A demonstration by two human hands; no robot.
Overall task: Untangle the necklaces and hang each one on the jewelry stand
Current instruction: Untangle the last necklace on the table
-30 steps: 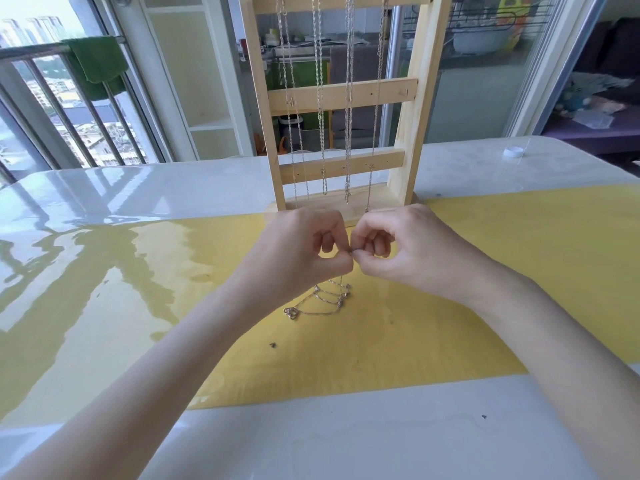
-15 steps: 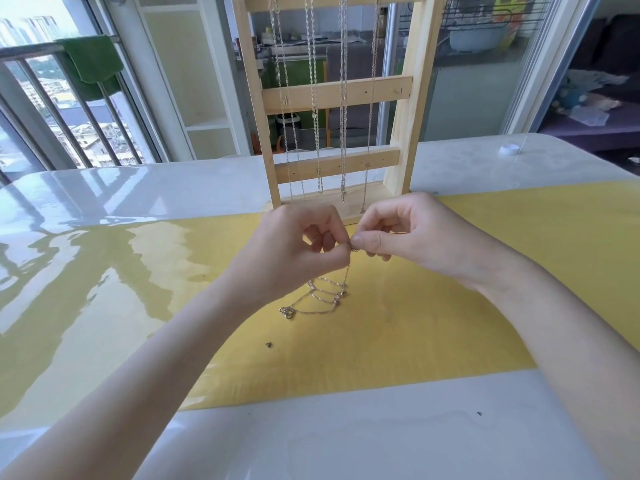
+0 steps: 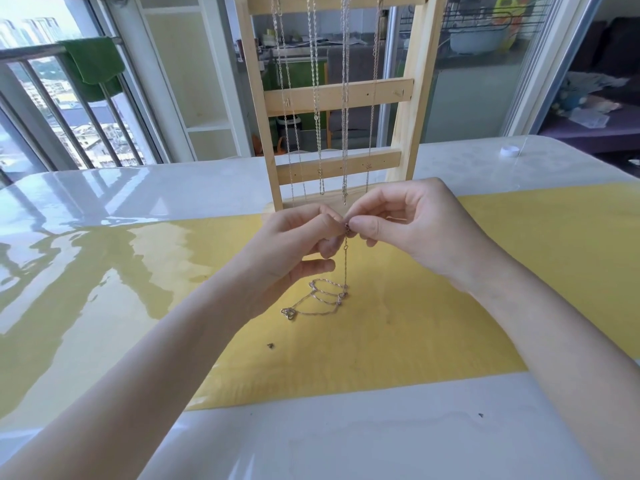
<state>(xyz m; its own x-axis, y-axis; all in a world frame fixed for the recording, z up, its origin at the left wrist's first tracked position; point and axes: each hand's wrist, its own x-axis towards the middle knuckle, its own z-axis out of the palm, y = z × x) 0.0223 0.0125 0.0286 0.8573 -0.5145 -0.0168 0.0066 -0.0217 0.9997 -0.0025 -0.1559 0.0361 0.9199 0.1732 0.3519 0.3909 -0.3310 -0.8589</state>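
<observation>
Two hands pinching one chain end together: left hand point(image 3: 294, 244) & right hand point(image 3: 415, 230) gripping necklace point(image 3: 325, 299) w/ rest coiling on yellow mat point(image 3: 450, 323) before jewelry stand point(image 3: 337, 95). Risking: lifting too fast, tightening loops; slipping grip, dropping chain.

Pale unfinished-looking wood is seen on the jewelry stand point(image 3: 337, 97), thin shiny metal on the chains point(image 3: 313, 64) hung from it and the necklace point(image 3: 320, 299) below, a wet-glossy film over the white table point(image 3: 346, 441), and a smooth yellow mat point(image 3: 398, 341) underneath.
</observation>
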